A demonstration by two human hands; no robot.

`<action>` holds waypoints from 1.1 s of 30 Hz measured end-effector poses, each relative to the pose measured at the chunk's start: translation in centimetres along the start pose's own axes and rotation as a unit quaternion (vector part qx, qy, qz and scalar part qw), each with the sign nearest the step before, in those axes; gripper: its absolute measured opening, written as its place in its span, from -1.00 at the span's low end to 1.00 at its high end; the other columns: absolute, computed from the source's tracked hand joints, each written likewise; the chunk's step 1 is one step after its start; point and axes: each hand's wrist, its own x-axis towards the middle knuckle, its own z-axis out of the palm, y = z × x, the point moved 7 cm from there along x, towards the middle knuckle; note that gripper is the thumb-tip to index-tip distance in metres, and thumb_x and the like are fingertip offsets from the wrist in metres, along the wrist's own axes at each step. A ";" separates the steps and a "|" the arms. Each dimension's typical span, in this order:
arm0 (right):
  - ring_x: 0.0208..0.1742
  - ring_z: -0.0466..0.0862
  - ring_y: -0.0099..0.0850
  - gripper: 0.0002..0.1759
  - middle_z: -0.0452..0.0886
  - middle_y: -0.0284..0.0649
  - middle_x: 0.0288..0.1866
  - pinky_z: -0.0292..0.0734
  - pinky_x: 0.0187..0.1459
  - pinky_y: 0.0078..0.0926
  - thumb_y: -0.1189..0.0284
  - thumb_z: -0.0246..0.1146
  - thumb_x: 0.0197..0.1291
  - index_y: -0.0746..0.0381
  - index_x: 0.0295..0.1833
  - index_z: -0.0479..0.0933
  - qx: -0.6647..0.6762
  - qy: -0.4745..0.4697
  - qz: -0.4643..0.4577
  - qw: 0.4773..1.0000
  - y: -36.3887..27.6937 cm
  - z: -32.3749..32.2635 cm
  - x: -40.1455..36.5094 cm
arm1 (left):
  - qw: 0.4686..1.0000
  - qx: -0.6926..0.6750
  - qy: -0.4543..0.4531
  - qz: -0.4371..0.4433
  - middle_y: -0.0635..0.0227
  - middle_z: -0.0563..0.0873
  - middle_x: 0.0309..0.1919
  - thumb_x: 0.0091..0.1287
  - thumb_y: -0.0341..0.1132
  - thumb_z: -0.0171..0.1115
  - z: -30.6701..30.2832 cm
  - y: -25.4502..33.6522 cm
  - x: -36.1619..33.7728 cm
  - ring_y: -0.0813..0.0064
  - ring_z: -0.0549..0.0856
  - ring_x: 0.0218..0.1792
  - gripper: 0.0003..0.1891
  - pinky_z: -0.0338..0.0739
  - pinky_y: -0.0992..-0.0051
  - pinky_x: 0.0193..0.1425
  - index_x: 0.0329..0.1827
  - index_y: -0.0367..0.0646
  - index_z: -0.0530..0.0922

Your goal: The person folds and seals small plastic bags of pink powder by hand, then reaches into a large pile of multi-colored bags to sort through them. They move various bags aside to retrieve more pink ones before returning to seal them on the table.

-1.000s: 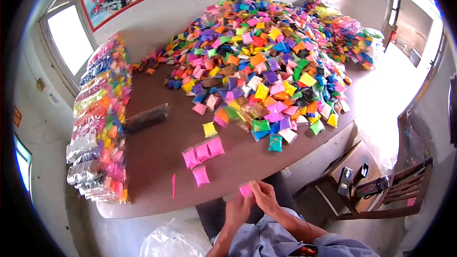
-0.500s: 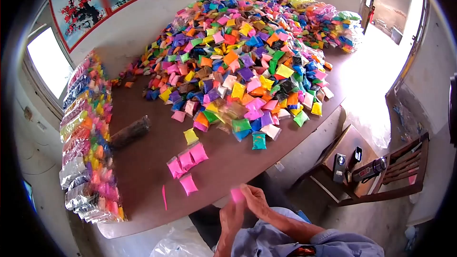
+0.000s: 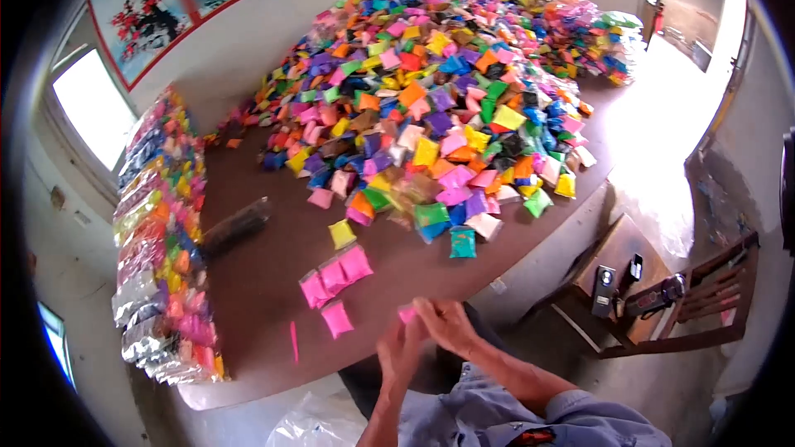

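Close to my body, at the table's front edge, a small pink packet (image 3: 407,314) is pinched between my two hands. My right hand (image 3: 447,327) closes its fingers on the packet's right side. From below, my left hand (image 3: 399,349) grips the same packet, its fingers somewhat blurred. Several pink packets (image 3: 334,276) lie in a row to the left, and one more pink packet (image 3: 337,319) sits just in front of them. A thin pink strip (image 3: 294,341) rests further left. Beyond the row is a yellow packet (image 3: 341,234).
A large heap of colourful packets (image 3: 431,124) covers the table's far part. Bundled packets (image 3: 161,257) line the left edge, beside a dark roll (image 3: 238,228). One teal packet (image 3: 463,242) lies near the front. To the right stands a wooden chair (image 3: 712,302) with devices near it.
My hands have risen slightly with the pink packet between them. The whole view has shifted a little, moving the table's contents rightward in the picture.
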 end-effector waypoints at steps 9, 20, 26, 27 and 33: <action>-0.37 0.48 -0.57 -0.66 0.54 -0.11 -0.46 0.48 -0.34 -0.31 0.30 0.20 0.57 0.37 -0.18 0.61 -0.100 0.016 -0.035 0.994 -0.1 0.2 5.1 | 0.999 -0.010 0.046 0.006 0.06 0.76 -0.32 0.56 -0.20 0.30 0.0 -0.8 5.9 0.32 0.71 -0.32 -0.71 0.60 0.32 -0.15 -0.07 -0.33 0.70; -0.49 0.57 -0.27 -0.65 0.57 0.07 -0.47 0.44 -0.40 -0.22 0.32 0.27 0.51 0.38 -0.28 0.62 -0.132 0.018 -0.066 0.989 -2.3 0.2 4.4 | 0.997 -0.061 0.040 -0.025 0.29 0.69 -0.36 0.58 -0.29 0.28 -0.7 -1.8 6.0 0.58 0.58 -0.27 -0.77 0.53 0.45 -0.16 -0.08 -0.34 0.67; -0.54 0.54 -0.29 -0.67 0.56 0.05 -0.50 0.44 -0.43 -0.21 0.32 0.27 0.51 0.36 -0.27 0.64 -0.116 0.059 -0.101 0.986 -1.6 -0.1 4.0 | 0.999 -0.017 0.036 0.003 0.27 0.69 -0.42 0.56 -0.23 0.32 -0.2 -0.8 5.6 0.58 0.61 -0.33 -0.75 0.56 0.40 -0.23 -0.06 -0.30 0.71; -0.54 0.54 -0.29 -0.67 0.56 0.05 -0.50 0.44 -0.43 -0.21 0.32 0.27 0.51 0.36 -0.27 0.64 -0.118 0.061 -0.102 0.986 -1.5 -0.1 3.9 | 0.999 -0.019 0.033 0.005 0.27 0.69 -0.42 0.56 -0.23 0.32 -0.2 -0.7 5.6 0.58 0.61 -0.33 -0.75 0.56 0.40 -0.23 -0.06 -0.30 0.71; -0.41 0.68 -0.08 -0.68 0.61 0.06 -0.43 0.52 -0.37 -0.20 0.30 0.29 0.50 0.31 -0.27 0.64 -0.137 0.022 -0.094 0.986 -0.9 0.6 3.3 | 0.997 -0.031 0.075 -0.021 0.36 0.67 -0.37 0.59 -0.28 0.25 -0.9 -3.6 5.3 0.58 0.58 -0.28 -0.77 0.54 0.41 -0.18 -0.16 -0.29 0.68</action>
